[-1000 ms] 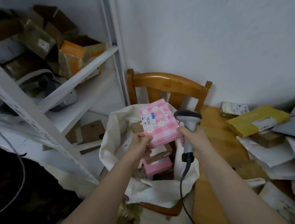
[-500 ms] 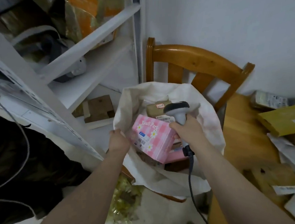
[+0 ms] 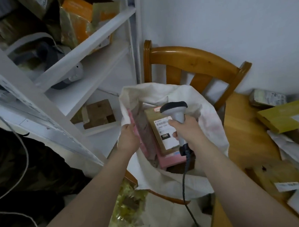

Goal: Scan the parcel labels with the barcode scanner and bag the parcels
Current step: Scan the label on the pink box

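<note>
A white sack (image 3: 212,126) stands open on a wooden chair (image 3: 191,61). My left hand (image 3: 128,137) is at the sack's left rim and holds the pink parcel (image 3: 137,130) on edge, pushed down inside against the sack's wall. My right hand (image 3: 185,128) grips the grey barcode scanner (image 3: 176,109) over the sack's mouth, its cable hanging down. Inside lie a brown box with a white label (image 3: 161,132) and another pink box (image 3: 172,159) beneath it.
The wooden table (image 3: 243,134) on the right carries a yellow parcel (image 3: 284,114), white mailers (image 3: 295,153) and small boxes. White shelving (image 3: 66,66) with cartons stands at the left. A dark heap (image 3: 25,177) and white cords lie on the floor at the left.
My left hand has lowered the pink parcel from in front of the scanner into the sack and turned it on edge. The view has tilted down toward the sack.
</note>
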